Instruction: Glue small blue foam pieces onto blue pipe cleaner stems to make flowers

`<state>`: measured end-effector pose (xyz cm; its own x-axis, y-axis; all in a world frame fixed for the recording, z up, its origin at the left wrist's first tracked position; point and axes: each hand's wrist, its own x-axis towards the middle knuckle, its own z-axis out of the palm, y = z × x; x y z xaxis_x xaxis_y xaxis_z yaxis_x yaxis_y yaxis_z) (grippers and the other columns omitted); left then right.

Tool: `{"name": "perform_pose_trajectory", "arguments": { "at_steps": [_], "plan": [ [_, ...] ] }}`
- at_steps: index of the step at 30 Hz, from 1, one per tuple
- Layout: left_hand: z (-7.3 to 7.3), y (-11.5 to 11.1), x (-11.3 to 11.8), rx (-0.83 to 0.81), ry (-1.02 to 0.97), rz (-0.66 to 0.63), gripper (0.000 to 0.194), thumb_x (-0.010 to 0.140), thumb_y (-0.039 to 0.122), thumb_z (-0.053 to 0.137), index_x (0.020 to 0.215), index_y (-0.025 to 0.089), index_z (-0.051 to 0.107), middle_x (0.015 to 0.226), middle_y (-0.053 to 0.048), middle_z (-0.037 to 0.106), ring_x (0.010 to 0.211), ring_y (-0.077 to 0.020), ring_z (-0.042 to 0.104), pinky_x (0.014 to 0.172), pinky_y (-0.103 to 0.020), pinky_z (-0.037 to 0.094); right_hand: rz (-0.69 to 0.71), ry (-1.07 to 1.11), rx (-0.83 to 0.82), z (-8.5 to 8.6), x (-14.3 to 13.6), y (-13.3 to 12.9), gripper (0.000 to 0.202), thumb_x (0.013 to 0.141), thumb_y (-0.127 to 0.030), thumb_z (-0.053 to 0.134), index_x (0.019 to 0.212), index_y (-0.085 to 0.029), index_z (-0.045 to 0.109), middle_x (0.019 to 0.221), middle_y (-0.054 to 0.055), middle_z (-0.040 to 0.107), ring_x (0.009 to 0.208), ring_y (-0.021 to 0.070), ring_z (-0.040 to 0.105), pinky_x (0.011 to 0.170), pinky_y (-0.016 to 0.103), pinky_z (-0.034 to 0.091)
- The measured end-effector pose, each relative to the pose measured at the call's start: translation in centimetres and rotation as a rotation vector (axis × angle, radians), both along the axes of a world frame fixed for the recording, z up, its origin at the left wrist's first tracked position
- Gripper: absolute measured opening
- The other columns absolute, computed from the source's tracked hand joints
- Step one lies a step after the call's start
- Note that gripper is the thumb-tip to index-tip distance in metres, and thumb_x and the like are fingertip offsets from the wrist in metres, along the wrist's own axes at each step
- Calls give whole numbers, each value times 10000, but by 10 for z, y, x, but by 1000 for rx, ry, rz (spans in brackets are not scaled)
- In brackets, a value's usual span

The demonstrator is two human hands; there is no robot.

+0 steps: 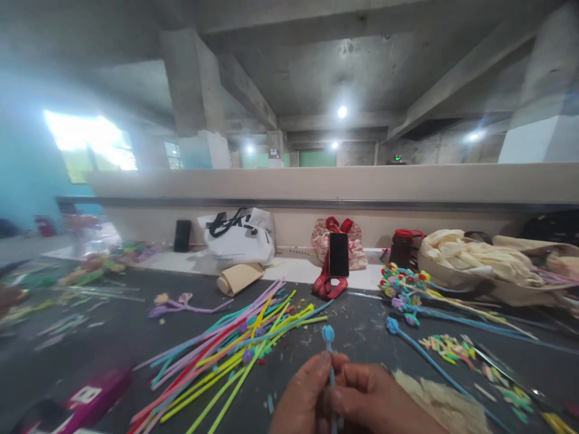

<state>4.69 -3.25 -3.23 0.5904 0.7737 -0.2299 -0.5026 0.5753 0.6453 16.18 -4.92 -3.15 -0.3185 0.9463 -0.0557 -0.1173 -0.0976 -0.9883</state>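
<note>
My left hand (301, 395) and right hand (377, 398) both pinch the blue stem (332, 378), its bud (328, 333) just beyond my fingertips.

A white bag (239, 238), a dark phone (339, 255) and a red-lidded bottle (402, 248) stand near the partition (335, 182)

Left of the fuzzy blue stem with a rounded tip (329, 335), smooth brown rolled paper (240, 278) is seen.

2 single blue-bud stems (328, 335), btm ctr + lower R; 3 purple buds (247, 357) in pile, lower ctr-L; 1 wht bag (242, 238), mid L; 1 red-lid btl (401, 248), mid R.
</note>
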Motion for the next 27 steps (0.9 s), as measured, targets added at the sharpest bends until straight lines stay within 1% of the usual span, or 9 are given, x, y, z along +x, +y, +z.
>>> {"name": "perform_pose_trajectory", "arguments": {
  "at_steps": [2,4,7,10,12,15,21,24,27],
  "plan": [
    [4,-2,0,23,0,-41,299,663,408,621,801,143,615,630,-38,625,539,-129,575,571,-237,428,-42,-37,-8,-2,3,-2,333,607,-430,652,589,-121,530,524,-38,473,450,43,383,445,160,278],
    [7,-2,-2,33,17,-38,289,635,372,656,813,148,615,692,-47,637,603,-136,586,597,-236,427,-85,-85,-44,-1,9,-6,283,617,-379,647,601,-125,522,527,-28,507,441,45,408,426,153,274],
    [8,1,-6,55,70,75,358,563,282,722,885,172,612,847,-58,641,799,-166,582,651,-236,426,-149,-177,-89,0,20,-14,228,648,-327,612,600,-130,508,512,-15,540,413,44,408,397,147,251],
    [8,4,-9,86,108,148,428,516,240,751,916,181,611,926,-67,629,875,-173,559,663,-228,415,-174,-249,-59,-1,27,-20,235,650,-335,599,574,-139,494,479,-36,506,404,41,375,397,153,238],
    [9,5,-9,108,112,148,484,479,232,771,933,175,613,949,-86,630,863,-181,566,667,-235,413,-156,-283,-41,-1,29,-22,234,640,-326,609,559,-142,490,467,-61,445,414,38,342,404,157,227],
    [11,3,-8,120,132,141,523,439,229,787,931,163,624,947,-111,641,810,-195,586,686,-262,420,-105,-313,-73,3,29,-26,245,626,-334,625,556,-145,485,466,-77,373,427,38,296,402,165,200],
    [15,-1,-9,93,263,177,466,439,243,791,873,157,648,824,-100,673,644,-146,585,622,-236,411,-50,-360,-85,11,28,-29,299,599,-380,642,521,-153,465,469,-76,354,445,42,287,407,174,185],
    [16,0,-10,129,271,181,434,449,231,786,851,144,647,763,-96,679,618,-134,578,596,-218,404,-29,-324,-110,13,27,-29,336,575,-419,652,511,-158,451,454,-81,348,428,36,277,402,176,179],
    [16,-1,-11,152,254,165,406,476,213,773,854,137,645,755,-96,682,602,-126,574,573,-205,395,-13,-300,-141,14,26,-30,379,549,-479,653,519,-159,451,442,-85,343,411,30,261,398,178,169]
  ]
}}
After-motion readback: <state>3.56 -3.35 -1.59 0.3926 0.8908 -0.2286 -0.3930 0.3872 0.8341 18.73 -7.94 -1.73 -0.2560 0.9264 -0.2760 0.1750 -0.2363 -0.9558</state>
